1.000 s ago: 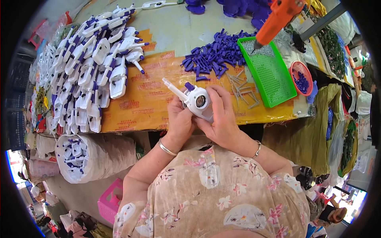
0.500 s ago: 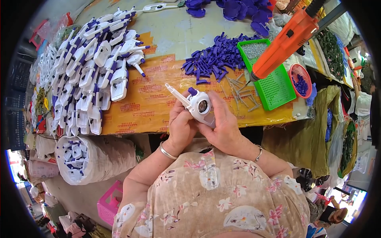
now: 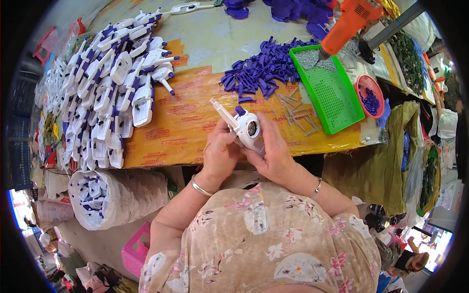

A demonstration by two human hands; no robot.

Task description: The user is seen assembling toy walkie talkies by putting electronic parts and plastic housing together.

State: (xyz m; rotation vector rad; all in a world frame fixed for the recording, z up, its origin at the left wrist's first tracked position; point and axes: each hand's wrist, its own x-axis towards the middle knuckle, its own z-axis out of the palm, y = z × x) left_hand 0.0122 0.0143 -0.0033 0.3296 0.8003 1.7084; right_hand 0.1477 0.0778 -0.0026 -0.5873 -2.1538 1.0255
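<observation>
In front of my chest, both hands hold a white plastic assembly (image 3: 249,130) with a round dark opening, a purple piece at its top and a narrow stepped tip pointing up and left. My left hand (image 3: 221,152) is closed round its left side, below the tip. My right hand (image 3: 274,149) wraps its right side, thumb underneath. What the assembly looks like below is hidden by my fingers. Beyond it lie a heap of small purple plastic parts (image 3: 261,68) and several loose clear or grey pins (image 3: 296,110). An orange power screwdriver (image 3: 349,27) hangs over a green tray (image 3: 334,100) of screws.
At the left, a large pile of white and purple assemblies (image 3: 117,78) covers the table (image 3: 178,112). A full white sack (image 3: 134,193) stands below it. A red basket (image 3: 370,85) of purple bits sits right of the tray. A pink plastic stool (image 3: 136,251) is on the floor.
The orange screwdriver has swung up and away, its tip now over the screws in the tray. The assembly has turned slightly in my hands, its opening facing more to the right.
</observation>
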